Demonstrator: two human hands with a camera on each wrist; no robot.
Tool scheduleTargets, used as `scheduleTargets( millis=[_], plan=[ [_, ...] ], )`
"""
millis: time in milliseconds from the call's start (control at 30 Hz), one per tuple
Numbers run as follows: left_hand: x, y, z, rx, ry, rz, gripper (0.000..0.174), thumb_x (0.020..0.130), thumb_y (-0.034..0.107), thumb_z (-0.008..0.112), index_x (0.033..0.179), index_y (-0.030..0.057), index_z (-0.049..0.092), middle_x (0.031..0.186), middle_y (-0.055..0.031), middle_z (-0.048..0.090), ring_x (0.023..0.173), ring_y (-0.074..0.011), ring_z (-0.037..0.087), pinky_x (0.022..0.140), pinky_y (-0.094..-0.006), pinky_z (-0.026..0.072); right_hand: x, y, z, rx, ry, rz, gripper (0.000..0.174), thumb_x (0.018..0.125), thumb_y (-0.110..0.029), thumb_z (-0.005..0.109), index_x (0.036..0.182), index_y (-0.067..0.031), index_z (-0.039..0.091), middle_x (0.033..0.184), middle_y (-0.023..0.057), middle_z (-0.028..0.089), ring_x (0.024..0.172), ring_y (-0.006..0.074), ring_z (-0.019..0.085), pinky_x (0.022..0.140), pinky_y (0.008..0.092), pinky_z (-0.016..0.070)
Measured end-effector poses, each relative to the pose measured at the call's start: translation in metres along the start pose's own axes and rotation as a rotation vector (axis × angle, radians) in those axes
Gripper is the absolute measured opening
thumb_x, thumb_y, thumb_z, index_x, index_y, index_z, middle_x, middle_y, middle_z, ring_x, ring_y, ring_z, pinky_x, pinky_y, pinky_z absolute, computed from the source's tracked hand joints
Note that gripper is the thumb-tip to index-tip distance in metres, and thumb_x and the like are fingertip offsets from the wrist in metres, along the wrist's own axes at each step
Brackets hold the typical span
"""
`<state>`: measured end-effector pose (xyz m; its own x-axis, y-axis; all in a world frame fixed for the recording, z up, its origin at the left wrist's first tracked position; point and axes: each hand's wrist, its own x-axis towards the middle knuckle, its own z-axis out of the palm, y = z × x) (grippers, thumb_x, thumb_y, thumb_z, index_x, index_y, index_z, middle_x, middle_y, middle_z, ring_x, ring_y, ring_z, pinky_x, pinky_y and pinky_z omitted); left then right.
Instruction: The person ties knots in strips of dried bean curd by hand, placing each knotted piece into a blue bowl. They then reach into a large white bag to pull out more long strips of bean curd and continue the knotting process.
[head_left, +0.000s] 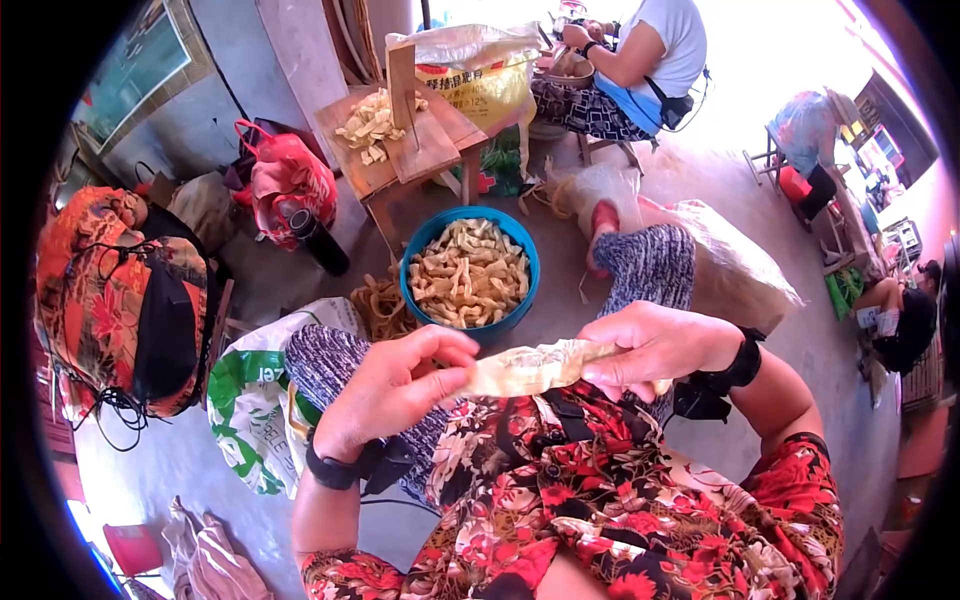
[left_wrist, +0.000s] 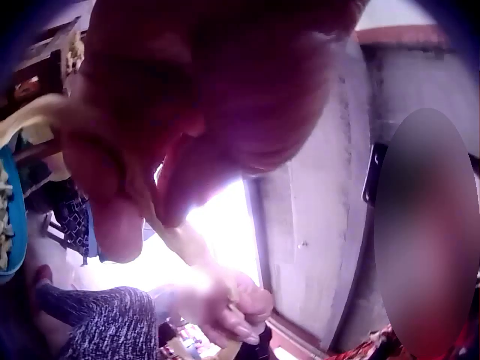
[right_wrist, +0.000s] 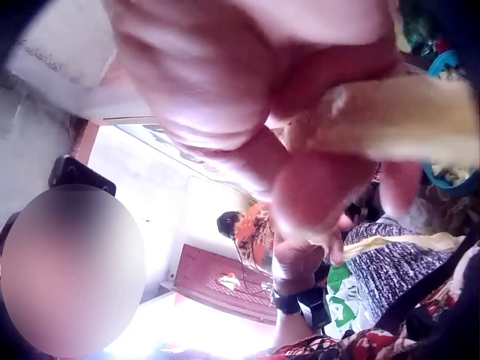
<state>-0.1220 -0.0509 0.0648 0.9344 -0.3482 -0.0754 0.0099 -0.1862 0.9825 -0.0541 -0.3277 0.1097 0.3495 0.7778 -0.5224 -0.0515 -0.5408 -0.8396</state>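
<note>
A pale yellowish strip (head_left: 535,369) is stretched between both hands above the lap in the head view. The left hand (head_left: 395,385) pinches its left end between thumb and fingers. Thumb and curled fingers of the right hand (head_left: 665,350) grip the other end. In the left wrist view the left hand (left_wrist: 202,90) fills the top, with the strip (left_wrist: 176,238) running down to the right hand (left_wrist: 236,311). The right wrist view shows the right hand (right_wrist: 255,90) close up on the pale strip (right_wrist: 397,120). Beyond the knees stands a blue basin (head_left: 533,250) of folded pale pieces (head_left: 465,275).
A wooden stool (head_left: 435,150) with pale pieces and an upright board stands behind the basin. Around it are a red bag (head_left: 290,185), a black bottle (head_left: 320,243), a green-white bag (head_left: 245,400) and a pale sack (head_left: 725,260). Another person (head_left: 640,60) sits at the top.
</note>
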Motion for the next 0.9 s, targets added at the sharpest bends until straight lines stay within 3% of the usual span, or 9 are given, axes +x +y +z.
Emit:
scheduleTargets(
  millis=[167, 267, 467, 533, 633, 700, 733, 833, 900],
  plan=[
    [0.004, 0.015, 0.018, -0.512, -0.255, -0.131, 0.051, 0.086, 0.013, 0.063, 0.132, 0.0046, 0.043, 0.097, -0.0051, 0.062, 0.077, -0.0074, 0.057, 0.064, -0.0214, 0.0461, 0.001, -0.012, 0.001, 0.045, 0.056, 0.024, 0.019, 0.093, -0.022, 0.05, 0.1, -0.0048, 0.056, 0.068, -0.0001, 0.056, 0.046, 0.0043, 0.048, 0.041, 0.0187, 0.0361],
    [0.005, 0.009, 0.02, -0.537, -0.126, -0.149, 0.039, 0.086, 0.004, 0.06, 0.124, 0.0037, 0.053, 0.101, -0.0054, 0.063, 0.08, -0.008, 0.057, 0.071, -0.0224, 0.0473, -0.004, -0.014, -0.005, 0.036, 0.001, 0.069, 0.02, 0.093, -0.024, 0.051, 0.098, -0.0053, 0.058, 0.067, -0.0008, 0.056, 0.046, 0.0032, 0.045, 0.041, 0.0184, 0.0338],
    [0.001, -0.007, 0.001, -0.128, 0.083, -0.065, 0.035, 0.086, -0.002, 0.056, 0.12, 0.0037, 0.057, 0.1, -0.0028, 0.064, 0.077, -0.0077, 0.058, 0.072, -0.0213, 0.0484, -0.005, 0.003, -0.022, -0.032, 0.024, 0.008, 0.025, 0.092, -0.028, 0.053, 0.092, -0.004, 0.059, 0.064, -0.0017, 0.052, 0.049, 0.003, 0.046, 0.045, 0.0193, 0.0362],
    [0.008, 0.009, -0.009, -0.012, 0.082, -0.302, 0.042, 0.086, 0.01, 0.06, 0.126, 0.0051, 0.051, 0.103, -0.0047, 0.062, 0.081, -0.0122, 0.06, 0.074, -0.0236, 0.0485, 0.006, -0.003, -0.03, -0.071, 0.027, -0.017, 0.025, 0.092, -0.028, 0.052, 0.092, -0.0039, 0.058, 0.063, -0.0022, 0.052, 0.049, 0.0032, 0.046, 0.045, 0.0192, 0.037],
    [0.02, -0.002, -0.011, 0.187, 0.05, 0.125, 0.063, 0.078, 0.023, 0.07, 0.133, 0.0067, 0.043, 0.121, -0.0111, 0.054, 0.111, -0.0206, 0.051, 0.095, -0.032, 0.0384, 0.025, -0.017, -0.035, -0.006, -0.004, -0.059, 0.023, 0.092, -0.027, 0.052, 0.09, -0.0051, 0.059, 0.061, -0.0024, 0.052, 0.05, 0.0037, 0.048, 0.046, 0.0199, 0.0383],
    [0.029, 0.02, -0.001, 0.101, -0.039, 0.215, 0.073, 0.073, 0.026, 0.075, 0.134, 0.0065, 0.041, 0.128, -0.0132, 0.048, 0.125, -0.0219, 0.04, 0.105, -0.0344, 0.0263, 0.039, -0.027, -0.026, -0.004, -0.037, -0.093, 0.024, 0.092, -0.028, 0.051, 0.087, -0.0054, 0.059, 0.06, -0.0012, 0.052, 0.05, 0.0051, 0.049, 0.046, 0.0206, 0.0397],
    [0.033, 0.028, 0.008, 0.008, -0.054, 0.218, 0.069, 0.074, 0.025, 0.075, 0.132, 0.005, 0.043, 0.122, -0.0115, 0.052, 0.112, -0.0185, 0.049, 0.095, -0.0316, 0.0373, 0.047, -0.03, -0.02, -0.032, -0.011, -0.134, 0.026, 0.092, -0.029, 0.05, 0.087, -0.0048, 0.059, 0.06, -0.0002, 0.053, 0.051, 0.0064, 0.051, 0.047, 0.021, 0.0409],
    [0.04, 0.021, 0.018, -0.055, -0.072, -0.006, 0.057, 0.078, 0.022, 0.071, 0.128, 0.0062, 0.048, 0.082, -0.0029, 0.06, 0.066, -0.0082, 0.052, 0.06, -0.0234, 0.0433, 0.051, -0.03, -0.021, -0.024, -0.084, -0.038, 0.026, 0.092, -0.029, 0.052, 0.094, -0.0041, 0.061, 0.063, 0.0003, 0.055, 0.051, 0.0064, 0.051, 0.048, 0.0208, 0.0414],
    [0.033, 0.018, 0.013, 0.114, -0.055, 0.031, 0.036, 0.081, 0.016, 0.068, 0.114, 0.0045, 0.059, 0.075, -0.0043, 0.064, 0.067, -0.0083, 0.058, 0.063, -0.0235, 0.0467, 0.044, -0.016, -0.026, -0.01, -0.1, -0.004, 0.027, 0.092, -0.028, 0.052, 0.098, -0.0038, 0.061, 0.065, 0.0003, 0.055, 0.051, 0.006, 0.051, 0.048, 0.0205, 0.0414]
  ],
)
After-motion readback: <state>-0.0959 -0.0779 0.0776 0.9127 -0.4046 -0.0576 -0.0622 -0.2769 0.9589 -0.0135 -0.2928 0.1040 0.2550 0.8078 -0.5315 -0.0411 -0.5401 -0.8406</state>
